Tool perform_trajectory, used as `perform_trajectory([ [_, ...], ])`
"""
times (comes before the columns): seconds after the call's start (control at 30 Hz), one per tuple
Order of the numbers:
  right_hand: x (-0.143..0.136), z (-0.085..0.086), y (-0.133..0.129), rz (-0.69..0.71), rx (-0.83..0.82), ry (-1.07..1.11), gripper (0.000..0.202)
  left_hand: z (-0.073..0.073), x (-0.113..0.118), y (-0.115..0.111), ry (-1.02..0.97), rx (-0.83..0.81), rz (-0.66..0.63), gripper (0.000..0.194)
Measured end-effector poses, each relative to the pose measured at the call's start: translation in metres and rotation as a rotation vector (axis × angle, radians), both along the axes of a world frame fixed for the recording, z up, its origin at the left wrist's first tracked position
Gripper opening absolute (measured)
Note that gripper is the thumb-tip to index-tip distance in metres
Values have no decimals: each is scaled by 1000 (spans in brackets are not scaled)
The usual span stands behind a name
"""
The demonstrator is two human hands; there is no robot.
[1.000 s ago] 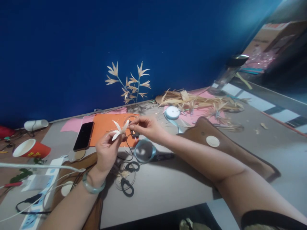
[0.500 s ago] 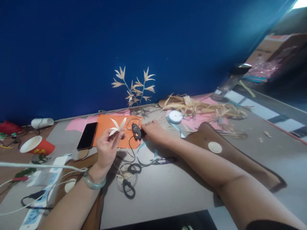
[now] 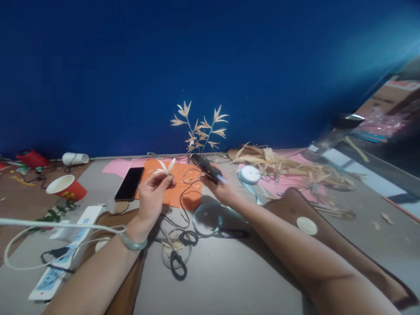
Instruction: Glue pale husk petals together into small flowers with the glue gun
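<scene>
Between the thumb and fingers of my left hand point(image 3: 151, 194) is a pale dried-husk flower point(image 3: 167, 167) with thin petals spread upward. My right hand point(image 3: 225, 191) is wrapped round a black hot glue gun point(image 3: 206, 167), raised above the table with its body tilted; its cord trails down to the left. Below both hands lies an orange sheet point(image 3: 192, 202) with small scraps on it. Behind the glue gun stands a branching stem of husk flowers point(image 3: 201, 130) against the blue wall. Scissors point(image 3: 179, 266) with black handles lie nearer to me, beside pale scraps.
A phone point(image 3: 130, 183), a red paper cup point(image 3: 70, 189) and a power strip point(image 3: 67, 253) with cables lie to the left. On the right are a ribbon spool point(image 3: 250, 175), dried husks point(image 3: 272, 159), a brown mat point(image 3: 288, 208) and a clear bottle point(image 3: 331, 138).
My right hand has taken hold of the glue gun and lifted it off the orange sheet. My left hand keeps its pinch on the husk flower. The view has shifted slightly.
</scene>
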State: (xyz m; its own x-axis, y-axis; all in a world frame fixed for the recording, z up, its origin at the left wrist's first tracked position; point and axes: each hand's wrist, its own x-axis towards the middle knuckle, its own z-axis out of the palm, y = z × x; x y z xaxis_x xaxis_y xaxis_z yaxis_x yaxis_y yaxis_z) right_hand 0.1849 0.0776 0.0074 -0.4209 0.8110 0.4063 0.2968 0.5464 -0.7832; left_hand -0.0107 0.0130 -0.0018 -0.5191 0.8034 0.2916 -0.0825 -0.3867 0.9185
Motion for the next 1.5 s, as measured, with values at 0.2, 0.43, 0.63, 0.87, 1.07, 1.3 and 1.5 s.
perform_trajectory([
  [0.2, -3, 22, -29, 227, -226, -26, 30, 5, 1, -5, 45, -23, -22, 21],
  [0.43, -4, 26, -35, 241, -174, -83, 35, 10, 4, -8, 101, -61, -20, 19],
  [0.63, -5, 25, -35, 197, -138, -123, 28, 7, 4, -9, 147, -79, -42, 18],
  [0.87, -6, 27, -37, 197, -128, -128, 25, 7, 5, -10, 157, -100, -36, 19],
  [1.07, -6, 30, -38, 254, -175, -111, 24, 8, 4, -11, 158, -92, -53, 17],
  [1.3, -6, 31, -37, 276, -201, -87, 30, 7, 4, -11, 151, -89, -55, 18],
  [1.5, -5, 31, -37, 292, -211, -56, 40, 11, 6, -12, 163, -87, -40, 17],
])
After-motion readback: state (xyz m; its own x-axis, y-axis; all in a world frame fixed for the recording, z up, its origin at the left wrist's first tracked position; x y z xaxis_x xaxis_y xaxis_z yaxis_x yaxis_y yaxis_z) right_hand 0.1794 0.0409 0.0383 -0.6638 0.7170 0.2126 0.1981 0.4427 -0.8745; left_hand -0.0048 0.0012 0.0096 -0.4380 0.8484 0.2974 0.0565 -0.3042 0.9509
